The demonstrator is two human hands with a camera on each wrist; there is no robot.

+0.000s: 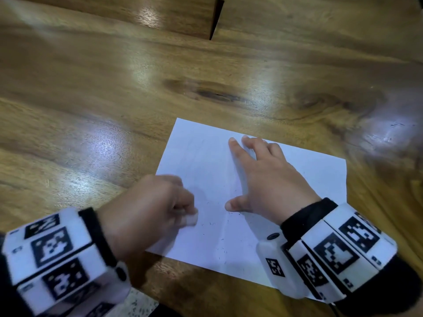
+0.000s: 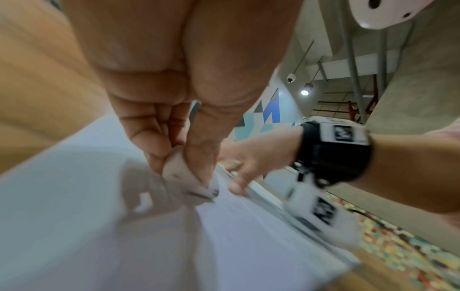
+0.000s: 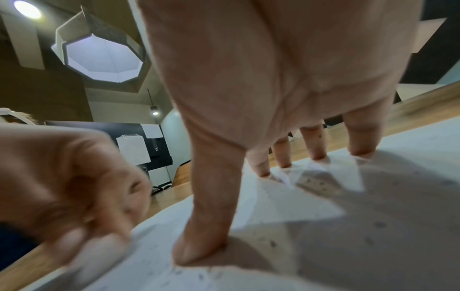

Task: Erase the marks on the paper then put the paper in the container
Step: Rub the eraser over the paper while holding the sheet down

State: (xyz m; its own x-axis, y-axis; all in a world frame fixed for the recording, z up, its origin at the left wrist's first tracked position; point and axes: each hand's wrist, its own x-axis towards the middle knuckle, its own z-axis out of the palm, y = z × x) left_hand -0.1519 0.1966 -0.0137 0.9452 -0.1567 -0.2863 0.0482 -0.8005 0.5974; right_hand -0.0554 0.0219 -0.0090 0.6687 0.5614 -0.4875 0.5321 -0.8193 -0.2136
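Note:
A white sheet of paper lies flat on the wooden table, with faint pencil lines and dark eraser crumbs scattered over its near half. My left hand pinches a small white eraser between thumb and fingers, its tip down on the paper near the left edge. In the left wrist view the eraser shows a dirty tip. My right hand lies spread on the sheet, fingers straight and thumb out, pressing it flat. The right wrist view shows those fingertips on the paper.
A dark gap between two wooden panels shows at the far edge of the table. Speckled floor appears past the near edge. No container is in view.

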